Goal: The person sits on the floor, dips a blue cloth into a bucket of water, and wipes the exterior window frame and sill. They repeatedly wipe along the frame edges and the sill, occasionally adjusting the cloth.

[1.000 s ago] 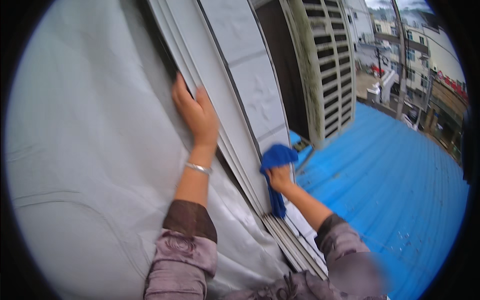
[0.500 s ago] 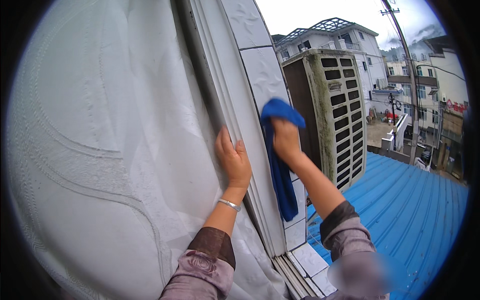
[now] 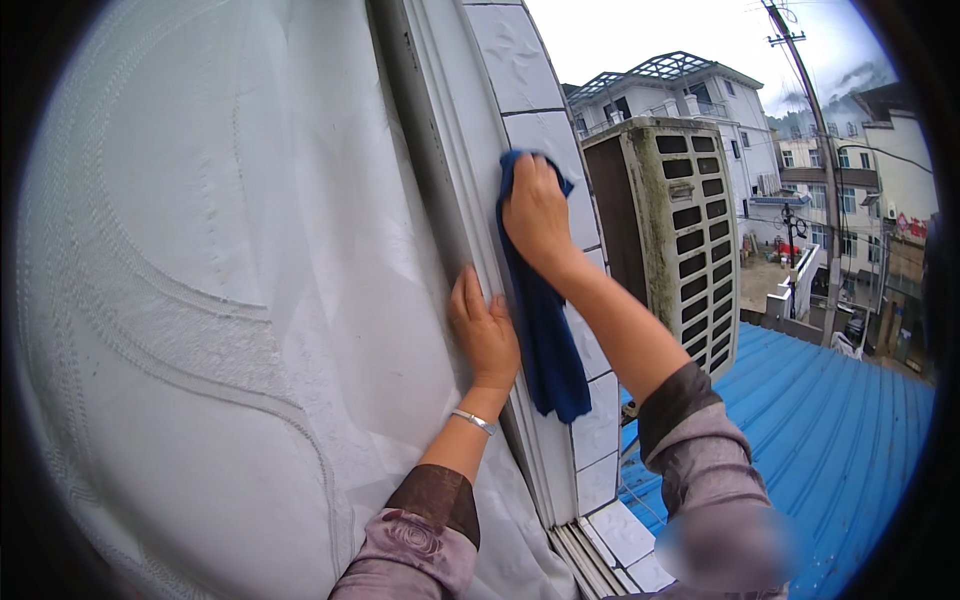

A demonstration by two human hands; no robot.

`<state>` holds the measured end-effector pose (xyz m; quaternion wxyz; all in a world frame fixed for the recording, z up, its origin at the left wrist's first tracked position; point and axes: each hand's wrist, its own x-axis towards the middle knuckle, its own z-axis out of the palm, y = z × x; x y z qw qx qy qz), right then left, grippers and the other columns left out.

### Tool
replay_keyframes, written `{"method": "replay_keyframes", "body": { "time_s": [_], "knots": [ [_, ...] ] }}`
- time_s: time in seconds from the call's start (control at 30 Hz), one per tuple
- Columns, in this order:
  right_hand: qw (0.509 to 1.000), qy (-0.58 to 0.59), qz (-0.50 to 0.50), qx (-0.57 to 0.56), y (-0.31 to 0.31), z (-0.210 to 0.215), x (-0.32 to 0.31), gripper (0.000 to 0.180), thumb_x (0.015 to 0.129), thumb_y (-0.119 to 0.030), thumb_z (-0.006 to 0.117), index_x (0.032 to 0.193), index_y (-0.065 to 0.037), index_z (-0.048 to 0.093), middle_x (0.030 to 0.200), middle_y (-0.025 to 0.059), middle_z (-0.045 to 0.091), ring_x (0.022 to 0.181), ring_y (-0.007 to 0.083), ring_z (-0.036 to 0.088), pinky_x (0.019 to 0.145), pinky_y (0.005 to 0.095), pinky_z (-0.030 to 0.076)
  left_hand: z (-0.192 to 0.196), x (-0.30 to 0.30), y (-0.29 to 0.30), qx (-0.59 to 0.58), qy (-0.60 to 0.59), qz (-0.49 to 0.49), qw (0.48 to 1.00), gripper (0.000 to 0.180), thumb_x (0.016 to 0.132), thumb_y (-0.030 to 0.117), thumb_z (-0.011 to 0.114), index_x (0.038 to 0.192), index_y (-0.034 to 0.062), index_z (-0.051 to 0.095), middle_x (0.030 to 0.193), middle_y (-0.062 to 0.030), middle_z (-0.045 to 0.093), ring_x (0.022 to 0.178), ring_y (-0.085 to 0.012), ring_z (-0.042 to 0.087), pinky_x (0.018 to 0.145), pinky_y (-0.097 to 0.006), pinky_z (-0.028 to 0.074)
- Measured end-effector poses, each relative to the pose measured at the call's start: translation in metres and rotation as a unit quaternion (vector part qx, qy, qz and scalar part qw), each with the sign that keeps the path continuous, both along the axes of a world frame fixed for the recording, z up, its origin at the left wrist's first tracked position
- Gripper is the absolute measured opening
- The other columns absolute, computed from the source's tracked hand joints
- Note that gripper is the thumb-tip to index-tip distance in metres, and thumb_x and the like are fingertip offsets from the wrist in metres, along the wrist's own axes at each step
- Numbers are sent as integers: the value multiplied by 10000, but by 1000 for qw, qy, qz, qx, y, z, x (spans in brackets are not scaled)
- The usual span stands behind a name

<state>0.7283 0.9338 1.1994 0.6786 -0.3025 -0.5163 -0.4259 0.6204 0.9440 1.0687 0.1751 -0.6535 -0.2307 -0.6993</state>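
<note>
My right hand [image 3: 540, 215] is closed on a blue cloth [image 3: 548, 345]. It presses the bunched upper part against the outer edge of the white window frame [image 3: 468, 180], by the white wall tiles [image 3: 540, 135]. The rest of the cloth hangs down along the frame and tiles. Lower down, my left hand [image 3: 488, 335] lies against the inner side of the frame, fingers stretched upward and thumb apart, with no object in it. A silver bracelet [image 3: 474, 421] circles that wrist. Beside it, a white patterned curtain [image 3: 200, 360] fills the left side.
Outside, just right of the tiles, stands a stained air conditioner unit [image 3: 650, 230] with a slatted front. Below it spreads a blue corrugated roof [image 3: 810, 440]. Sliding tracks [image 3: 585, 560] run along the sill at the bottom. Buildings and a utility pole [image 3: 828, 190] stand farther off.
My right hand has moved up and left with the cloth, from the tiles to the frame's edge. My left hand stays on the frame. The whole view has shifted slightly.
</note>
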Motion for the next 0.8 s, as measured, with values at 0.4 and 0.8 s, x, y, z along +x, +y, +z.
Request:
{"method": "replay_keyframes", "body": {
  "time_s": [0.4,0.8],
  "knots": [
    [989,-65,-137,-2,-16,-6,-1,154,804,-169,603,919,-68,582,968,132,535,917,329,547,708,441,481,-2,-2,3,17,-4,-12,1000,507,923,64,487,1399,-9,328,1360,-205,386,1248,-360,382,1062,-430,292],
    [973,-85,-209,-58,-33,-19,7,203,747,-131,588,941,-77,618,939,111,545,895,298,573,691,429,497,-3,1,2,17,-19,-79,997,537,919,101,524,1413,22,328,1367,-189,390,1265,-355,365,1072,-429,286]
  ]
}}
